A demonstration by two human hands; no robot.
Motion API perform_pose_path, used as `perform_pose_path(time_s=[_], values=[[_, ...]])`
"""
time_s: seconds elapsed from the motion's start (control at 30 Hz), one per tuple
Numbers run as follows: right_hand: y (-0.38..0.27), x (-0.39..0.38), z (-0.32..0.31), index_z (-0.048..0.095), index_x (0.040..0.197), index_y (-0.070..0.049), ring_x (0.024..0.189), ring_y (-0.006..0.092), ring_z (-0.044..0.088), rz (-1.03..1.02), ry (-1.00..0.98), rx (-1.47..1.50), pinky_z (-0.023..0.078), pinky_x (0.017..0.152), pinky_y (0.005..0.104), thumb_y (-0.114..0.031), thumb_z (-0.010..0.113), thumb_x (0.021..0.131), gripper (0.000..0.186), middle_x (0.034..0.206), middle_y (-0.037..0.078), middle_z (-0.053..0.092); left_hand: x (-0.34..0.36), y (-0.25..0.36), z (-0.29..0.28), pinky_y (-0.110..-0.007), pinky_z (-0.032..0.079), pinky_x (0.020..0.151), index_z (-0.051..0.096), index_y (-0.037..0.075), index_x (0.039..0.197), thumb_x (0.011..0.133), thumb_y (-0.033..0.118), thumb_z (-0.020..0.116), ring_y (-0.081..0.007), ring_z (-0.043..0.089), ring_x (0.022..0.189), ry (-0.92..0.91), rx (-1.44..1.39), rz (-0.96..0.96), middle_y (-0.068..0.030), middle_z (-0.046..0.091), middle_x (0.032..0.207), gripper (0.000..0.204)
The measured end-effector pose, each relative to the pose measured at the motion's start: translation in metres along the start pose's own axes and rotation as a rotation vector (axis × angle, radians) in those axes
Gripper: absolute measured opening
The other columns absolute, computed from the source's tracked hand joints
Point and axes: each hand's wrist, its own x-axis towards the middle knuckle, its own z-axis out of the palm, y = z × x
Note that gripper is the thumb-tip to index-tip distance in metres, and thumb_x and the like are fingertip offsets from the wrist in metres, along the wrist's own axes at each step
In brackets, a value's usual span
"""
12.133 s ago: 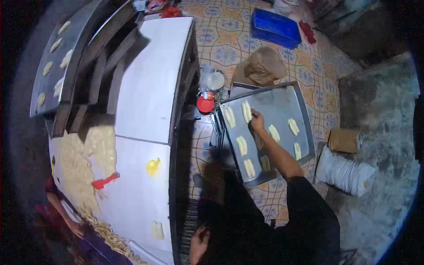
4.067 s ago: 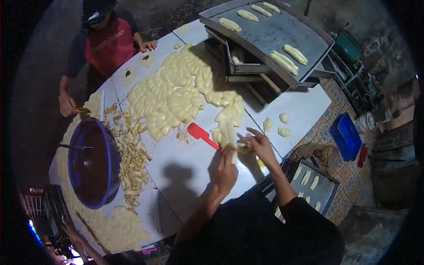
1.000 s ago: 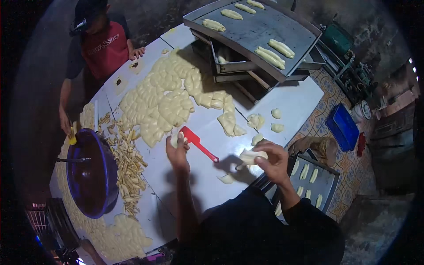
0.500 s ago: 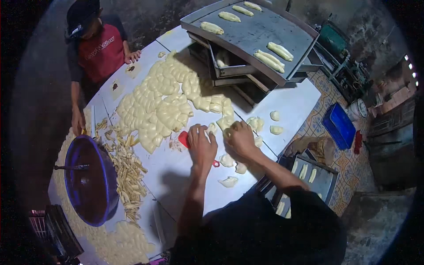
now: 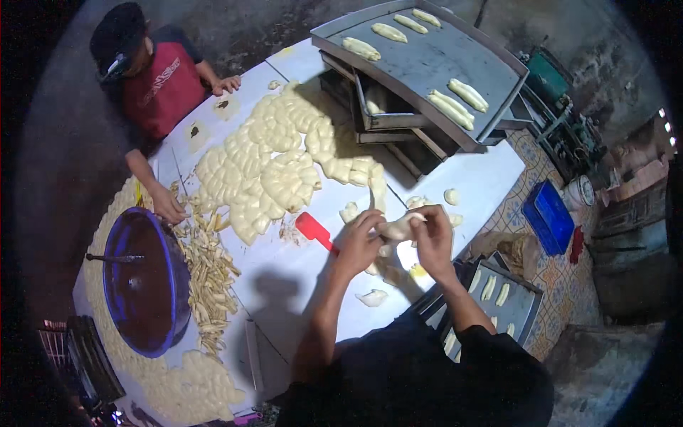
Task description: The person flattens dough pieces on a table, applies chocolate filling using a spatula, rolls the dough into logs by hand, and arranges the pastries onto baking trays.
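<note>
Dough piece (image 5: pixel 398 228) held over white desk (image 5: pixel 487 167), pinched by left hand (image 5: pixel 361 240) and right hand (image 5: pixel 434 238), fingers curled on either end. Around it on the desk: red scraper (image 5: pixel 310 226), big dough mass (image 5: pixel 249 171), dark basin (image 5: pixel 183 295) with blue rim, stacked metal trays (image 5: pixel 437 60). Beyond: patterned tile floor (image 5: pixel 558 299), blue crate (image 5: pixel 546 217), stained grey wall (image 5: pixel 284 25), co-worker (image 5: pixel 160 92) across desk.

Six dough sticks (image 5: pixel 389 32) on the top tray (image 5: pixel 420 60) — one red scraper (image 5: pixel 311 227), one blue-rimmed basin (image 5: pixel 182 293)
</note>
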Motion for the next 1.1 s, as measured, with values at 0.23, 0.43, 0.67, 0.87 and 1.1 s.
perform_pose_path(time_s=[0.23, 0.43, 0.67, 0.87, 1.1], values=[[-0.072, -0.001, -0.011, 0.052, 0.103, -0.001, 0.089, 0.0146, 0.063, -0.3, 0.282, 0.358, 0.052, 0.079, 0.03, -0.013, 0.063, 0.102, 0.016, 0.096, 0.013, 0.066, -0.017, -0.031, 0.007, -0.035, 0.055, 0.082, 0.055, 0.002, 0.113, 0.101, 0.009, 0.055, -0.0269, 0.069, 0.094, 0.328, -0.341, -0.309, -0.0138, 0.068, 0.107, 0.014], [-0.037, 0.012, -0.003, 0.062, 0.118, 0.0, 0.086, 0.0077, 0.057, -0.049, 0.185, 0.172, 0.047, 0.075, 0.0245, -0.011, 0.061, 0.102, 0.019, 0.097, 0.001, 0.063, -0.049, -0.054, -0.013, -0.05, 0.052, 0.091, 0.054, 0.008, 0.123, 0.099, 0.014, 0.061, -0.0341, 0.063, 0.104, 0.274, -1.202, -0.366, -0.016, 0.061, 0.116, 0.026], [0.032, 0.004, 0.012, 0.066, 0.114, -0.002, 0.074, 0.0049, 0.051, 0.39, 0.161, 0.403, 0.042, 0.064, 0.0216, -0.013, 0.062, 0.102, 0.017, 0.089, -0.003, 0.061, -0.021, 0.023, 0.01, -0.046, 0.047, 0.104, 0.058, 0.002, 0.135, 0.079, 0.023, 0.083, -0.0409, 0.057, 0.126, 0.15, 0.294, -0.041, -0.0222, 0.057, 0.14, 0.064], [-0.01, 0.006, 0.006, 0.061, 0.116, 0.002, 0.084, 0.0116, 0.062, 0.107, 0.227, 0.448, 0.052, 0.075, 0.0284, -0.014, 0.061, 0.103, 0.02, 0.098, 0.007, 0.066, -0.027, -0.008, 0.037, -0.053, 0.049, 0.086, 0.063, -0.002, 0.109, 0.095, 0.009, 0.054, -0.0456, 0.062, 0.099, 0.13, 0.195, -0.219, -0.0226, 0.065, 0.098, 0.02], [0.028, 0.003, -0.022, 0.058, 0.114, 0.001, 0.064, 0.0159, 0.055, 0.387, 0.264, 0.685, 0.047, 0.06, 0.0294, -0.011, 0.053, 0.102, 0.018, 0.087, 0.01, 0.061, -0.037, -0.056, 0.051, -0.044, 0.049, 0.083, 0.058, -0.001, 0.106, 0.095, 0.006, 0.054, -0.0305, 0.06, 0.087, 0.722, -0.404, -0.531, -0.0162, 0.061, 0.094, 0.013]])
